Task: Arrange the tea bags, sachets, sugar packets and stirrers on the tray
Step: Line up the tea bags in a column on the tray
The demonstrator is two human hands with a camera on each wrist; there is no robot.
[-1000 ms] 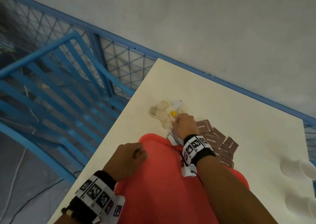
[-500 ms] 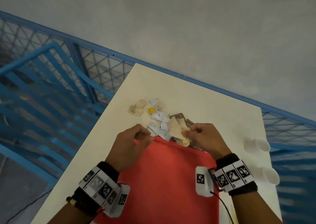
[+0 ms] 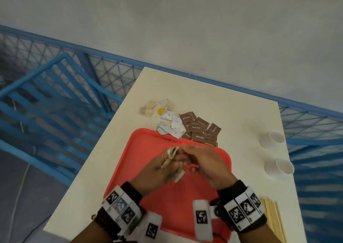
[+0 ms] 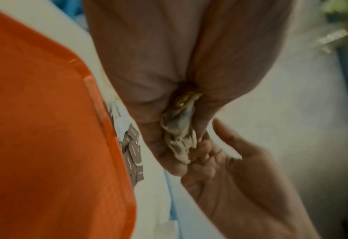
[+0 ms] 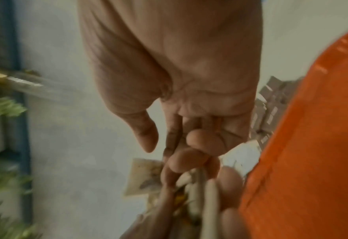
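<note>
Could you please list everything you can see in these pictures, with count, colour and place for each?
flat red plastic tray: one, red, on the table's near half, under both hands.
cream rectangular table: one, cream, beside blue mesh railing.
brown sugar packets: a heap, count unclear, brown, past the tray's far edge.
white sachets: several, white, left of the brown heap.
beige tea bags: a few loose, beige, far left of the white ones.
white paper cups: two, white, right of the tray.
wooden stirrers: a bundle, pale wood, near right edge.
left hand: grips a bunch of tea bags.
right hand: fingers on the same bunch.
</note>
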